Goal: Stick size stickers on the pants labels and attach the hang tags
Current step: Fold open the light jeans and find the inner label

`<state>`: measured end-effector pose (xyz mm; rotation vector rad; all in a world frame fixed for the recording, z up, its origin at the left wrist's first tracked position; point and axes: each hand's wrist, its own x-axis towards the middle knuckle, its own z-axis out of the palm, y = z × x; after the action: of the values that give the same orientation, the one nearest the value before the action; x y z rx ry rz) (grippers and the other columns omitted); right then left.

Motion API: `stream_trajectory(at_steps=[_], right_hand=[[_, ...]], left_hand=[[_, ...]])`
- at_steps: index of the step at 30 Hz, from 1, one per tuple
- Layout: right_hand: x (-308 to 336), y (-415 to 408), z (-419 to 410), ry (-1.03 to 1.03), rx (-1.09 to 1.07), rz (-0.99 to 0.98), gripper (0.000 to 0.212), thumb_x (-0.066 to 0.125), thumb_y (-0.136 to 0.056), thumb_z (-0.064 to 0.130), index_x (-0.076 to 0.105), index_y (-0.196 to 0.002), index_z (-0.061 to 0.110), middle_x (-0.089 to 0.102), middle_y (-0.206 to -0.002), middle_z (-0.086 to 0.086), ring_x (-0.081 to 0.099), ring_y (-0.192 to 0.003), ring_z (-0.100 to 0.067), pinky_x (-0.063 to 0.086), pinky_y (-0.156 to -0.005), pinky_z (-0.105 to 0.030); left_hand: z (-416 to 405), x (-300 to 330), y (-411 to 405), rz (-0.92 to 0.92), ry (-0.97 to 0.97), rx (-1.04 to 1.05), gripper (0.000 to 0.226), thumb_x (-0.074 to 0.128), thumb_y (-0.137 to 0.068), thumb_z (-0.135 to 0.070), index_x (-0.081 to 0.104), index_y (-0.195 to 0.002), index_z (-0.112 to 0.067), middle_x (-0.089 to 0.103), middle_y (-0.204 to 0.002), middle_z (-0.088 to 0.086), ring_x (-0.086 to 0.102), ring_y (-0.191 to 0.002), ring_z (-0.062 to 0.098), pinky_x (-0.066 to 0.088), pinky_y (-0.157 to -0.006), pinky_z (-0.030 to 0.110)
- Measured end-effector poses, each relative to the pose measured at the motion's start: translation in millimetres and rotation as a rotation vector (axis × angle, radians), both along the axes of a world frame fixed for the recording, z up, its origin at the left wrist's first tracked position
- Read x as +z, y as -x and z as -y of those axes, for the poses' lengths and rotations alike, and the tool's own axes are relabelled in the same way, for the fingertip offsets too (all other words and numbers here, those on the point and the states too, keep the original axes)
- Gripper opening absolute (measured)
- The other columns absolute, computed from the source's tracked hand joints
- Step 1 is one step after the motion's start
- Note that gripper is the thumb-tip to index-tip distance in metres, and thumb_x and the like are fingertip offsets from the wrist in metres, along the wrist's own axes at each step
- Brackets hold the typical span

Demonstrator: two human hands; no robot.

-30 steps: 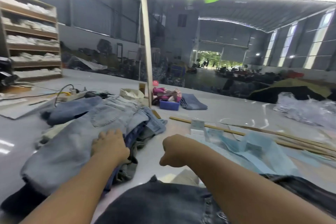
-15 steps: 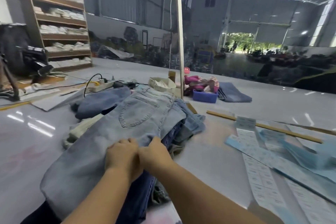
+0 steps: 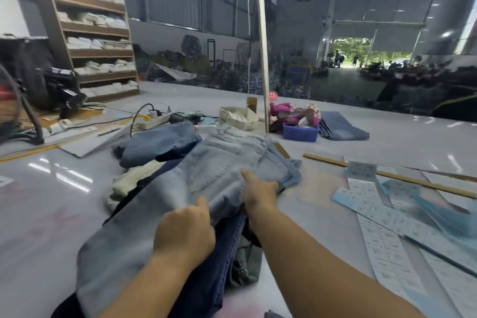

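Jeans point(image 3: 219, 175) are lying lengthwise away from me, waistband toward the worktop's far edge; my left hand point(image 3: 184, 230) and right hand point(image 3: 259, 192) are gripping them.

The hall is rather dim, daylight enters from the open doorway point(image 3: 361, 53) far behind, the glossy table point(image 3: 59, 188) shows white glare streaks, and motion blur softens everything (edges bend from the wide lens).
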<state>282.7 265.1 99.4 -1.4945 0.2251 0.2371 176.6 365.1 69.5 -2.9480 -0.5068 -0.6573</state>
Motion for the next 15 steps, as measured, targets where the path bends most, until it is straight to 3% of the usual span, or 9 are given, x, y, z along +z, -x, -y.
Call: stream_trajectory(at_steps=[2, 5, 9, 12, 13, 15], right_hand=[[-0.9, -0.7, 4.7, -0.06, -0.058, -0.082, 0.105, 0.078, -0.076, 0.046, 0.015, -0.147, 0.001, 0.043, -0.142, -0.021, 0.047, -0.123, -0.039, 0.041, -0.104, -0.047], [-0.1, 8.4, 14.0, -0.113, -0.154, -0.185, 0.132, 0.086, -0.061, 0.054, 0.009, -0.152, -0.002, 0.036, -0.151, -0.024, 0.041, -0.133, -0.042, 0.035, -0.111, -0.054], [15.8, 17.9, 46.5, -0.277, -0.288, -0.144, 0.123, 0.095, -0.05, 0.032, 0.027, -0.147, -0.001, 0.052, -0.135, -0.024, 0.057, -0.116, -0.042, 0.048, -0.099, -0.056], [47.3, 22.7, 81.2, -0.367, -0.37, -0.137, 0.112, 0.093, -0.05, 0.018, 0.031, -0.142, 0.005, 0.052, -0.133, -0.02, 0.06, -0.108, -0.041, 0.055, -0.084, -0.058], [58.1, 25.5, 95.8, -0.383, -0.392, -0.113, 0.107, 0.091, -0.052, 0.015, 0.032, -0.14, 0.006, 0.051, -0.133, -0.018, 0.06, -0.107, -0.04, 0.057, -0.079, -0.054], [76.0, 32.7, 129.9, -0.34, -0.433, -0.073, 0.096, 0.089, -0.054, 0.014, 0.031, -0.131, 0.009, 0.051, -0.126, -0.018, 0.059, -0.1, -0.037, 0.056, -0.081, -0.05]], left_hand=[[5.4, -2.5, 19.6, 0.052, -0.043, -0.171, 0.034, 0.084, -0.047, -0.021, 0.059, -0.069, -0.015, 0.059, -0.049, 0.006, 0.057, -0.038, 0.029, 0.036, -0.033, 0.027], [12.9, 4.7, 39.4, 0.146, -0.123, -0.317, 0.038, 0.086, -0.036, -0.019, 0.058, -0.062, -0.015, 0.053, -0.044, 0.003, 0.052, -0.033, 0.025, 0.034, -0.031, 0.023], [30.7, 32.5, 56.7, 0.31, -0.188, -0.438, 0.03, 0.082, -0.045, -0.021, 0.058, -0.062, -0.014, 0.051, -0.045, 0.001, 0.05, -0.035, 0.022, 0.031, -0.033, 0.021], [58.6, 56.2, 68.3, 0.464, -0.19, -0.594, 0.011, 0.056, -0.067, -0.025, 0.054, -0.062, -0.015, 0.049, -0.048, 0.0, 0.049, -0.038, 0.019, 0.03, -0.037, 0.023], [72.2, 63.6, 70.4, 0.492, -0.185, -0.647, 0.012, 0.055, -0.068, -0.026, 0.053, -0.062, -0.016, 0.049, -0.049, -0.001, 0.048, -0.039, 0.019, 0.03, -0.038, 0.024], [101.8, 77.5, 74.6, 0.521, -0.158, -0.728, 0.013, 0.06, -0.065, -0.026, 0.052, -0.062, -0.016, 0.049, -0.05, -0.001, 0.048, -0.041, 0.021, 0.032, -0.04, 0.026]])
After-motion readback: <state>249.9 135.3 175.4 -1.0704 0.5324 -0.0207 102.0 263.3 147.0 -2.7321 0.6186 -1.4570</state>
